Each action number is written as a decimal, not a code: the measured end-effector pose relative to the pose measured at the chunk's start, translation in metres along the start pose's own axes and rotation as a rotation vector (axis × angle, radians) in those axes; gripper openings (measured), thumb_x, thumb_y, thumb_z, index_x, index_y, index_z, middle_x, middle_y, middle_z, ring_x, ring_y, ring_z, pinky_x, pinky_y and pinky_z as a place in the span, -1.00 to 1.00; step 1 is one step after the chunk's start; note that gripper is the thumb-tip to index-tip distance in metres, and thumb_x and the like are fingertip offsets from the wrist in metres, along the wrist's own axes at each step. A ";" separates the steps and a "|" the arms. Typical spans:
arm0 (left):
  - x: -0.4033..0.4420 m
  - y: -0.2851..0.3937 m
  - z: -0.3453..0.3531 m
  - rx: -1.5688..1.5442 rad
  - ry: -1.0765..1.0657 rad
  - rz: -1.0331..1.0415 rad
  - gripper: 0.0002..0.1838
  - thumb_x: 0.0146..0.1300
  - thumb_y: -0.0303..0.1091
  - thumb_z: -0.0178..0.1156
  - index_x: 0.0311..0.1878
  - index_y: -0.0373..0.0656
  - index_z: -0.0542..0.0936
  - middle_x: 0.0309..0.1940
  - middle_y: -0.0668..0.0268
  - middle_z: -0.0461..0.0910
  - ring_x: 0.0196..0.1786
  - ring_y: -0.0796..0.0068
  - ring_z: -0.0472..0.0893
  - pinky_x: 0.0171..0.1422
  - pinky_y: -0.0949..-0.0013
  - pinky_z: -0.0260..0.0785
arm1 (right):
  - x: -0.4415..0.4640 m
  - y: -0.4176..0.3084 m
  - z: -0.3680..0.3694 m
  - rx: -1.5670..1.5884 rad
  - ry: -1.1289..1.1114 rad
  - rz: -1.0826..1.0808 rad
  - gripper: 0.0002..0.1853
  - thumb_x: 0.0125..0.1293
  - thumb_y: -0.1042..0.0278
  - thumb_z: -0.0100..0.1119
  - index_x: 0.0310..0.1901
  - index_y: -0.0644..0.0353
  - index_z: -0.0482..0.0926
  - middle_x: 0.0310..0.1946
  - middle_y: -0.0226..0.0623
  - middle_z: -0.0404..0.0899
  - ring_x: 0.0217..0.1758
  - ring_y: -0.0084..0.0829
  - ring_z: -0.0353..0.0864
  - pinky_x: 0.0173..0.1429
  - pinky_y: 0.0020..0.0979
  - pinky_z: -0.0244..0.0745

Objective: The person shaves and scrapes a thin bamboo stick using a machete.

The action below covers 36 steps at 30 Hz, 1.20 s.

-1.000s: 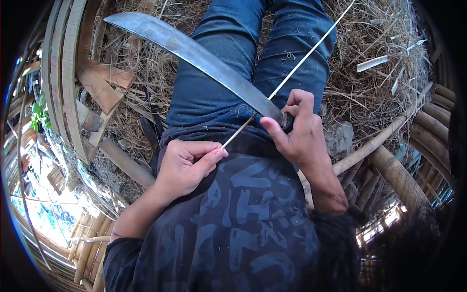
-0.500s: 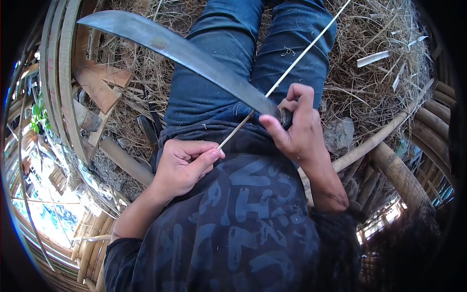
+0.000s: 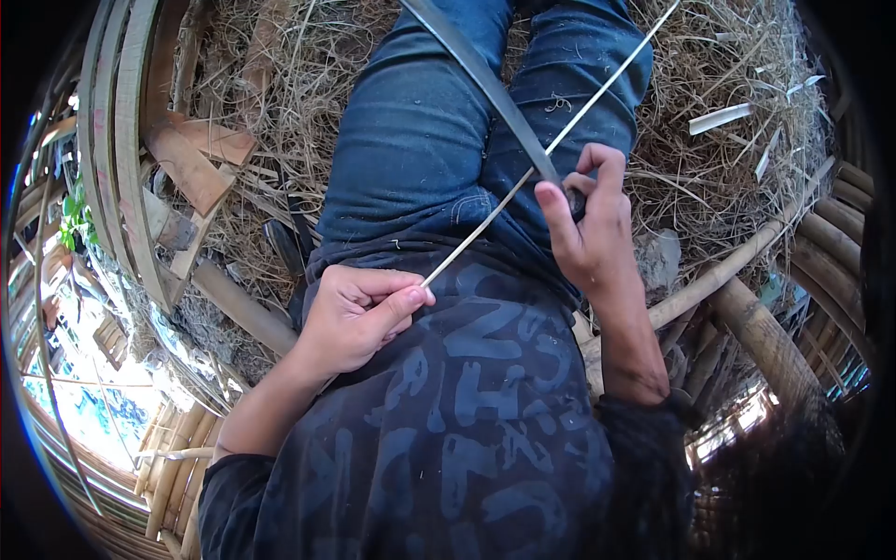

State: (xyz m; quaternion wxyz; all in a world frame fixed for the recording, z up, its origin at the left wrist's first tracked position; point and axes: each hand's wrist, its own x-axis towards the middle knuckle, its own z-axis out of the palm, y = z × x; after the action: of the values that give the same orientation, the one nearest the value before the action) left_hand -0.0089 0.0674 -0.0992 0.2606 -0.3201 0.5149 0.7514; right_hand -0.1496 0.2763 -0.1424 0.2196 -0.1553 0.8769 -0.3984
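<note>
My left hand (image 3: 359,317) pinches the near end of a long thin pale stick (image 3: 478,231) between thumb and fingers, in front of my stomach. The stick slants up to the right across my jeans, its far part beyond my right knee. In my right hand (image 3: 593,219) is the dark handle of a machete (image 3: 495,91); the fingers curl round it and the thumb points up along it. The blade crosses the stick close to the handle, seen nearly edge-on. Its tip runs out of the top of the view.
My outstretched legs in jeans (image 3: 401,149) lie on ground strewn with dry fibres (image 3: 695,201). Wood blocks (image 3: 191,168) and wooden slats (image 3: 131,140) stand at the left. Bamboo poles (image 3: 770,336) and a grey stone (image 3: 658,261) are at the right.
My right hand has moved up and slightly right along the stick. The machete has turned, its tip swinging up and its blade now nearly edge-on. My left hand has hardly moved.
</note>
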 end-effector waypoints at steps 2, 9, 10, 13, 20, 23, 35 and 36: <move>0.001 0.001 -0.001 -0.013 -0.016 -0.034 -0.81 0.33 -0.42 0.17 -0.27 -0.40 0.62 -0.73 0.46 0.36 -0.70 0.79 0.24 -0.65 0.64 0.01 | -0.009 -0.007 0.003 0.050 -0.009 -0.089 -0.43 0.20 -0.01 0.30 -0.09 0.28 0.23 -0.63 -0.10 0.46 -0.57 -0.07 0.59 -0.47 -0.25 0.44; 0.001 -0.002 -0.006 -0.079 -0.024 -0.042 -0.82 0.35 -0.44 0.14 -0.24 -0.39 0.63 -0.69 0.49 0.38 -0.65 0.81 0.25 -0.60 0.62 0.02 | 0.011 0.009 0.001 -0.010 0.051 0.060 -0.46 0.28 -0.02 0.22 -0.10 0.28 0.21 -0.64 -0.11 0.47 -0.59 -0.09 0.54 -0.44 -0.21 0.39; 0.001 -0.003 -0.007 -0.074 -0.029 -0.056 -0.82 0.35 -0.44 0.14 -0.23 -0.39 0.63 -0.69 0.50 0.38 -0.65 0.81 0.24 -0.60 0.62 0.02 | 0.015 0.009 -0.004 -0.013 0.047 0.113 -0.50 0.31 0.02 0.19 -0.10 0.29 0.21 -0.66 -0.11 0.44 -0.62 -0.13 0.50 -0.46 -0.24 0.34; 0.004 -0.004 -0.009 -0.111 -0.050 -0.073 -0.82 0.35 -0.43 0.15 -0.23 -0.38 0.63 -0.70 0.50 0.38 -0.66 0.81 0.24 -0.61 0.63 0.03 | 0.012 0.010 -0.004 0.026 0.079 0.106 -0.51 0.31 0.05 0.19 -0.10 0.29 0.20 -0.67 -0.14 0.42 -0.64 -0.17 0.48 -0.48 -0.27 0.32; 0.009 0.002 -0.006 -0.123 -0.060 -0.078 -0.76 0.37 -0.31 0.14 -0.23 -0.33 0.62 -0.72 0.49 0.37 -0.68 0.80 0.26 -0.62 0.63 0.05 | -0.023 -0.023 0.023 0.130 -0.045 -0.132 -0.44 0.17 0.08 0.35 -0.10 0.31 0.25 -0.61 -0.14 0.46 -0.62 -0.13 0.56 -0.51 -0.26 0.43; 0.008 0.008 -0.005 -0.111 -0.055 -0.158 -0.74 0.39 -0.27 0.12 -0.23 -0.32 0.62 -0.73 0.50 0.35 -0.69 0.79 0.26 -0.63 0.63 0.04 | -0.027 -0.032 0.031 0.074 -0.117 -0.208 -0.40 0.12 0.03 0.39 -0.12 0.31 0.27 -0.63 -0.19 0.44 -0.67 -0.20 0.55 -0.55 -0.29 0.43; 0.005 0.010 -0.009 -0.228 -0.157 -0.182 -0.75 0.39 -0.26 0.11 -0.24 -0.27 0.61 -0.74 0.53 0.29 -0.73 0.81 0.22 -0.68 0.66 0.01 | -0.023 -0.029 0.020 -0.002 -0.031 -0.198 -0.42 0.20 -0.01 0.30 -0.11 0.30 0.23 -0.67 -0.16 0.42 -0.68 -0.14 0.51 -0.54 -0.27 0.40; 0.004 0.011 -0.007 -0.227 -0.157 -0.181 -0.75 0.39 -0.26 0.11 -0.24 -0.27 0.61 -0.74 0.53 0.29 -0.73 0.81 0.22 -0.68 0.66 0.01 | -0.023 -0.030 0.019 -0.027 -0.047 -0.257 -0.43 0.21 -0.01 0.29 -0.11 0.30 0.23 -0.67 -0.16 0.41 -0.67 -0.15 0.52 -0.54 -0.27 0.40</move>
State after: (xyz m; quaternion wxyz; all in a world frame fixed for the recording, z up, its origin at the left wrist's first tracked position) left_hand -0.0180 0.0574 -0.0978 0.3290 -0.3327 0.3739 0.8008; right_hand -0.1168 0.2557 -0.1248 0.1850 -0.2788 0.8496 -0.4077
